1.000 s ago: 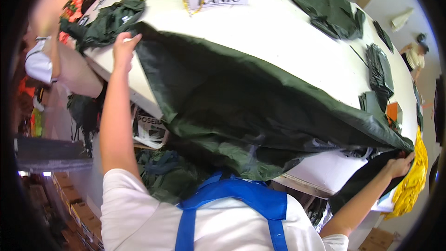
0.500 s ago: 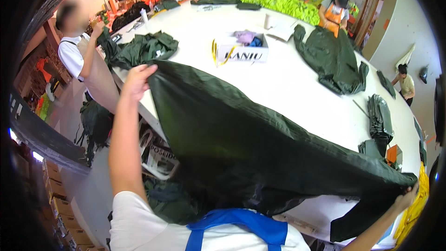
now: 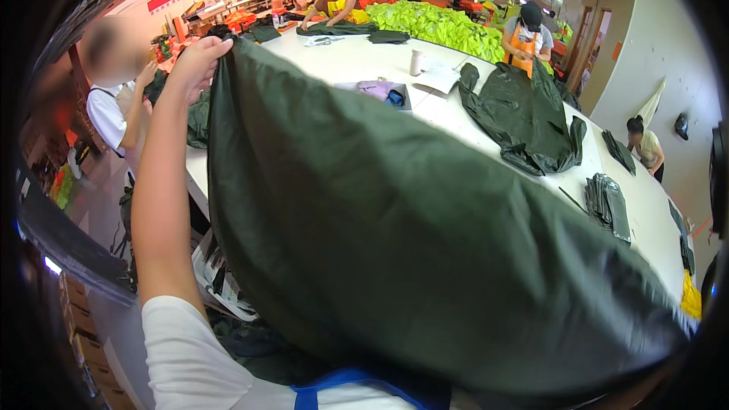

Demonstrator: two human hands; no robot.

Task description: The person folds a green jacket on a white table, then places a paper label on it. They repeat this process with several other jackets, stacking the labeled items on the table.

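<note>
A large sheet of dark green waterproof fabric point(image 3: 395, 228) is stretched across the front of me, its body billowing over the near table edge. High on the left, my left hand point(image 3: 201, 64) pinches one upper corner with closed fingers. From there the fabric's upper edge slopes down to the far right. My right hand does not show; the fabric covers the lower right where its arm would be. The cloth is blurred towards the right, and I cannot make out what kind of garment it is.
The white table point(image 3: 645, 235) carries an open box point(image 3: 406, 97) with purple cloth, a dark green garment point(image 3: 524, 118) and packed dark bundles point(image 3: 607, 205). Bright green cloth point(image 3: 437, 26) is heaped beyond. A co-worker point(image 3: 114, 106) stands close on my left; others work around the table.
My left hand has risen and moved left with the fabric corner. The fabric has lifted and billowed out, covering more of the table and the box. My right hand has gone from sight.
</note>
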